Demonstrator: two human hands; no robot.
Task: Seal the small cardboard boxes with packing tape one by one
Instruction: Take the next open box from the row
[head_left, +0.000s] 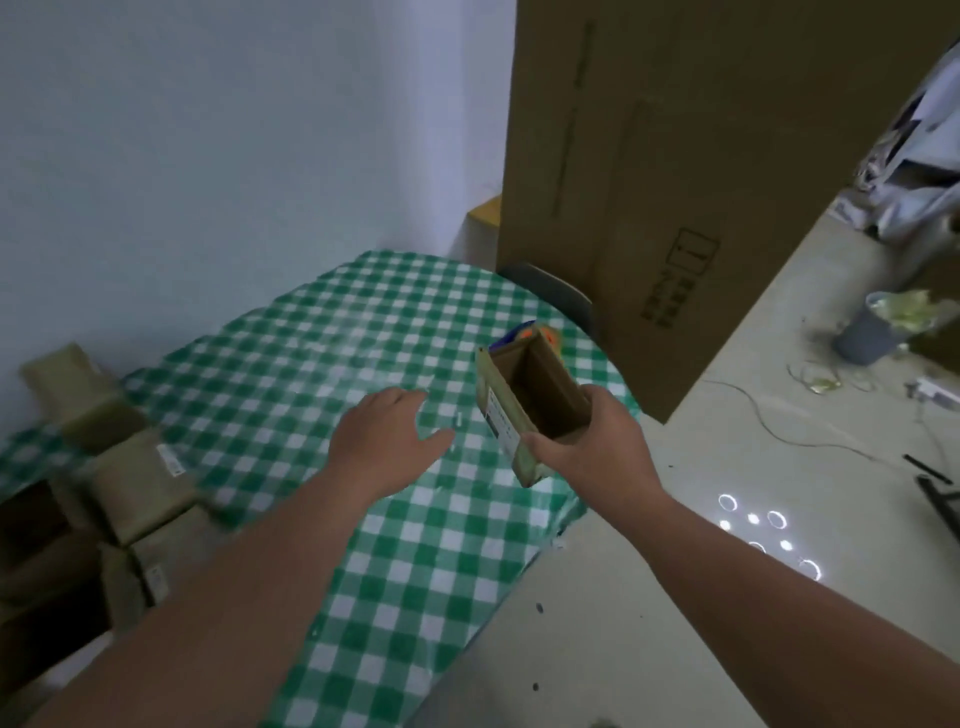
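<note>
The right hand (582, 457) is wrapped around the near end of a small open box (530, 400), thumb on the labelled left side and fingers on the right wall, and the box is held tilted above the right edge of the worktop (363, 545). The box's open top is turned towards the camera, so the bare brown inside is seen; a white label (501, 423) is carried on its left face. Just beyond the box, at 12 o'clock from it, a blue and orange item (524, 332) is partly hidden; what it is cannot be told.

The left hand (384, 441) is held over the green-and-white checked cloth, at 9 o'clock from the box and apart from it, with fingers spread and relaxed and nothing grasped.

At 9 o'clock from the left hand, at the left edge of the worktop, a blurred pile of boxes (114, 467) is seen. At 1 o'clock from the held box, a big carton (701, 182) is stood upright on the floor (675, 519). At 3 o'clock, well apart, a grey bucket (867, 338) and a thin cable (779, 431) are seen on the floor.
</note>
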